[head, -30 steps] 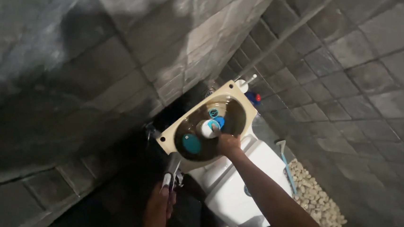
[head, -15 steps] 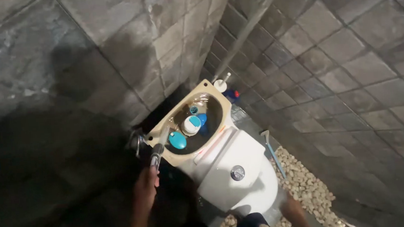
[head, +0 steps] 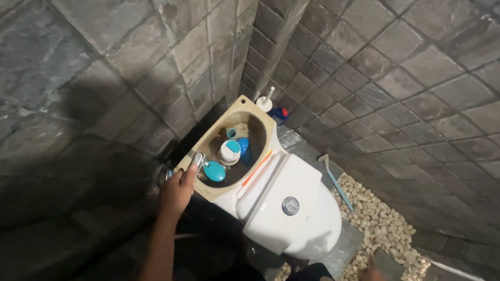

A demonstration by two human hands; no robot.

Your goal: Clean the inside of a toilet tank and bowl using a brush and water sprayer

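One package shows: a small dark blue bottle (head: 279, 114) with a red cap, standing on the floor in the corner where the two grey tiled walls meet, just behind the open beige toilet tank (head: 253, 107) and beside a white brush handle (head: 266, 101) (the bottle is too small and dim to make out any label on it). No signs or screens appear anywhere in the view.

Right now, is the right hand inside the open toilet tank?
No, the right hand is low by the pebbles, well away from the open tank.
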